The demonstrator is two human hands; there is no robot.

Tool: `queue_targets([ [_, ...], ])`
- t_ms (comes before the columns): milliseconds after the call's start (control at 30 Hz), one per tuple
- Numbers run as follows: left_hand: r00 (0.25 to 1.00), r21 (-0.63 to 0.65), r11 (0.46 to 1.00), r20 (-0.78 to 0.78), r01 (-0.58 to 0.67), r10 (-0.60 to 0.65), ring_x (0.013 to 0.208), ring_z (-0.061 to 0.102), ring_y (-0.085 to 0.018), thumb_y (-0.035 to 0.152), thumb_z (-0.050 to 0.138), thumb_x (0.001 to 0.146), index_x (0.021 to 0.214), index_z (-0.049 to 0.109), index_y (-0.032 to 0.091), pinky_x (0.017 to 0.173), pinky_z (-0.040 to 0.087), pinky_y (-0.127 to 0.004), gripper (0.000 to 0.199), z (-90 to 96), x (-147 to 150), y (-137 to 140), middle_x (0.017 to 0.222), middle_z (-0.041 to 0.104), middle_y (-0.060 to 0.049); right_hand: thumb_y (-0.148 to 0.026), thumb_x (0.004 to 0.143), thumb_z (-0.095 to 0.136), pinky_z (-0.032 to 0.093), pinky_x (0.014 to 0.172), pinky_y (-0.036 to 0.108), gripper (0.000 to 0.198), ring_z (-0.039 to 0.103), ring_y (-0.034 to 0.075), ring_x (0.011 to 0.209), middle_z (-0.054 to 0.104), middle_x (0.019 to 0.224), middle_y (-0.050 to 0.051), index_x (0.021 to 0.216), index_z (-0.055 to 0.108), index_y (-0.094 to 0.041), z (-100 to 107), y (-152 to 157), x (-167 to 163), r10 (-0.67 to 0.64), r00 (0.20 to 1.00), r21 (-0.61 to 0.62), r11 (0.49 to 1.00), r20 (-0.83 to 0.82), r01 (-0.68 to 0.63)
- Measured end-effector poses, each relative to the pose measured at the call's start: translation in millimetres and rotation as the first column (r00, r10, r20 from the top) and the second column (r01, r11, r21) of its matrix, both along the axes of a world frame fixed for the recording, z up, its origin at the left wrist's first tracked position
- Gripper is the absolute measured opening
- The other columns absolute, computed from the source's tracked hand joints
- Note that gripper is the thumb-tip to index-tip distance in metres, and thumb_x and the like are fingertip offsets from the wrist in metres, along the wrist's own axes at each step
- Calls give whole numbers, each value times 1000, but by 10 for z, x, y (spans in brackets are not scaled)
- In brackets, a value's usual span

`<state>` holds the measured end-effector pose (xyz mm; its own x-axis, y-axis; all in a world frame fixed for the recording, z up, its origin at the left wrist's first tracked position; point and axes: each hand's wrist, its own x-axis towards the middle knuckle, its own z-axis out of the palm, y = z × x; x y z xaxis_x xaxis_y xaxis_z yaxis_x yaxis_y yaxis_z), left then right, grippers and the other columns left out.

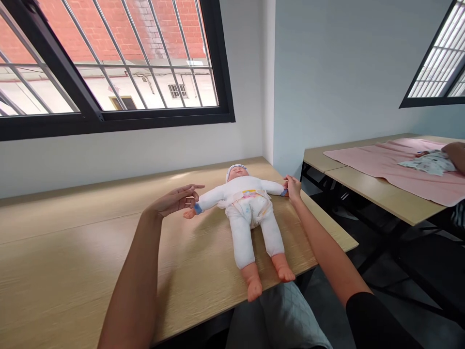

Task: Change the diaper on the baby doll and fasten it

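A baby doll in a white cloth body lies on its back on the light wooden table, its feet at the near edge. Around its hips is a diaper with a colourful waistband, and a white cap covers its head. My left hand hovers beside the doll's blue-cuffed wrist on the left, fingers stretched out and holding nothing. At the doll's other hand, my right hand is closed with its fingertips pinched together on it; the small doll hand is mostly hidden.
A second table stands at the right with a pink cloth on it. Another person's arm reaches over a patterned white garment there. A barred window and the wall bound the far side.
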<state>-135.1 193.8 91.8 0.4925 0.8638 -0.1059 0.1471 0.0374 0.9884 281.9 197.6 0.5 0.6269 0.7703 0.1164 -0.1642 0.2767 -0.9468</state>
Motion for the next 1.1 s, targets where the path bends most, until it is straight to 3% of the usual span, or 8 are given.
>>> queue_targets([
  [233, 996, 2, 999, 69, -49, 49, 59, 56, -11, 34, 70, 77, 113, 66, 20, 57, 49, -21, 39, -77, 81, 33, 73, 65, -3, -29, 74, 51, 31, 34, 18, 17, 39, 8, 36, 45, 41, -7, 62, 55, -19, 26, -44, 13, -34, 998, -40, 999, -52, 32],
  [467, 972, 46, 995, 222, -88, 76, 50, 49, -8, 26, 75, 73, 107, 68, 18, 48, 46, -19, 36, -170, 73, 116, 63, 59, 0, -30, 76, 52, 29, 32, 17, 20, 36, 6, 32, 45, 41, -8, 60, 50, -19, 35, -53, -12, 7, 996, -128, 992, -84, -18],
  [633, 990, 33, 998, 129, -58, 53, 54, 53, -10, 25, 75, 72, 108, 69, 20, 53, 50, -22, 37, -72, 63, 15, 67, 62, -2, -32, 79, 53, 27, 33, 17, 27, 34, 5, 33, 44, 44, -7, 58, 43, -20, 76, -56, -4, 196, 959, 42, 981, -206, -191],
  [733, 994, 30, 998, 95, -62, 59, 57, 54, -11, 26, 74, 73, 111, 68, 21, 56, 50, -23, 39, -27, 52, -32, 69, 63, -2, -32, 79, 55, 25, 32, 18, 26, 34, 4, 33, 48, 48, -7, 60, 42, -20, 84, -41, 14, 214, 933, 125, 975, -290, -184],
  [1100, 990, 17, 998, 128, -68, 65, 60, 55, -13, 27, 77, 70, 110, 70, 21, 56, 50, -23, 41, 24, 36, -78, 67, 63, -3, -37, 83, 51, 28, 33, 17, 29, 35, 5, 33, 40, 40, -7, 60, 46, -20, 59, -39, 33, 125, 960, 37, 992, -251, -120],
])
